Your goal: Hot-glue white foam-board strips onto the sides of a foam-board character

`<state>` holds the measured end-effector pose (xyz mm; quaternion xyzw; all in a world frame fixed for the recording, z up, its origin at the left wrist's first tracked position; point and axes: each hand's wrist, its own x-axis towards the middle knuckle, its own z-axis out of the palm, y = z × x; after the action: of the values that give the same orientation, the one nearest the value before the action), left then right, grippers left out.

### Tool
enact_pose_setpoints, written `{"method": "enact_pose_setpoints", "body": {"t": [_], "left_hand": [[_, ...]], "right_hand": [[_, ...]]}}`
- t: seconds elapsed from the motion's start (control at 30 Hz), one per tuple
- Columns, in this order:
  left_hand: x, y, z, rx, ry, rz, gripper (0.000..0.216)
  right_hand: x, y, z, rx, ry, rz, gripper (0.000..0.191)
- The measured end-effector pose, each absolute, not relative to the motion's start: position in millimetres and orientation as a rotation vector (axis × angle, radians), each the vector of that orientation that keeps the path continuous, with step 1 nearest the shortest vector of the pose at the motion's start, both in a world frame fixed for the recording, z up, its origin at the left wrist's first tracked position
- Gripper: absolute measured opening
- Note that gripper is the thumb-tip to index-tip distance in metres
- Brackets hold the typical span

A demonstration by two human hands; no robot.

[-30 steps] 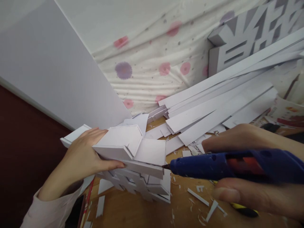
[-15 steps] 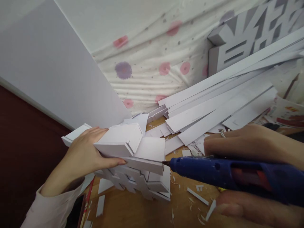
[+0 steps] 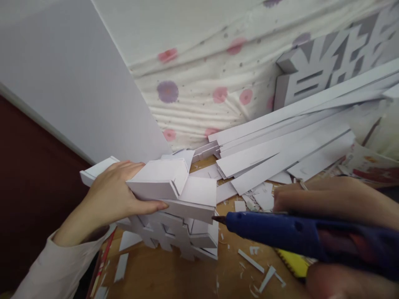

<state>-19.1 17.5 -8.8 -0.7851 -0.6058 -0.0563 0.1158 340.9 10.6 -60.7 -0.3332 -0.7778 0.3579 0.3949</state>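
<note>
clearly, the left hand (image 3: 116, 191) has the model (image 3: 187, 211), a stack of white cut board shapes, clasped above the table (image 3: 152, 276). its 4 fingers lie close together over the top, partly hidden in the gap between 2 raised blocks, and its thumb is stretched along the front, pinching the model against them. a pale sleeve (image 3: 59, 265) covers the forearm.

the right hand (image 3: 336, 195) holds a blue tool (image 3: 274, 230) that points left. its fingers are wrapped around the tool from above and below, with a ring (image 3: 302, 185) on 1 of them; the lower part is blurred, and how the fingertips meet cannot be told. the tool's dark tip (image 3: 220, 219) is at the right end of the model's front strip; whether the 2 touch cannot be told.

below the right hand lies a yellow pad (image 3: 294, 262), partly covered. scraps (image 3: 252, 261) litter the table just right of the model. behind, long strips (image 3: 258, 158) lie in a slanting pile, with a white letter (image 3: 307, 79) standing past them. a spotted cloth (image 3: 199, 74) hangs at the back, beside a big board (image 3: 71, 83) leaning on the left.
</note>
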Motion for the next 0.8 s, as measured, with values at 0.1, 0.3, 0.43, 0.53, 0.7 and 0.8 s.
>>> {"method": "enact_pose_setpoints", "body": {"t": [0.1, 0.3, 0.43, 0.53, 0.7, 0.8], "left_hand": [[-19.8, 19.5, -11.7, -2.277, -1.765, -0.176, 0.046], [-19.3, 16.4, -13.5, -2.302, -1.776, -0.219, 0.046], [-16.1, 5.1, -14.9, -2.240, -1.790, -0.232, 0.046], [-16.2, -4.8, -18.7, -2.211, -1.753, -0.280, 0.050], [-18.2, -17.3, -23.5, -2.193, -1.768, -0.298, 0.056], [-18.6, -20.0, -24.6, -2.171, -1.845, -0.338, 0.065]], "right_hand": [[328.5, 12.6, -57.3, -0.886, -1.894, 1.147, 0.054], [293.9, 17.7, -70.4, -0.888, -1.589, 1.192, 0.042], [268.5, 17.3, -92.2, -0.810, -1.627, 1.074, 0.059], [256.7, 12.4, -103.5, -0.803, -1.693, 0.946, 0.067], [252.6, -1.1, -103.6, -0.905, -1.670, 0.882, 0.053], [253.9, -5.3, -101.5, -0.911, -1.675, 0.852, 0.046]]}}
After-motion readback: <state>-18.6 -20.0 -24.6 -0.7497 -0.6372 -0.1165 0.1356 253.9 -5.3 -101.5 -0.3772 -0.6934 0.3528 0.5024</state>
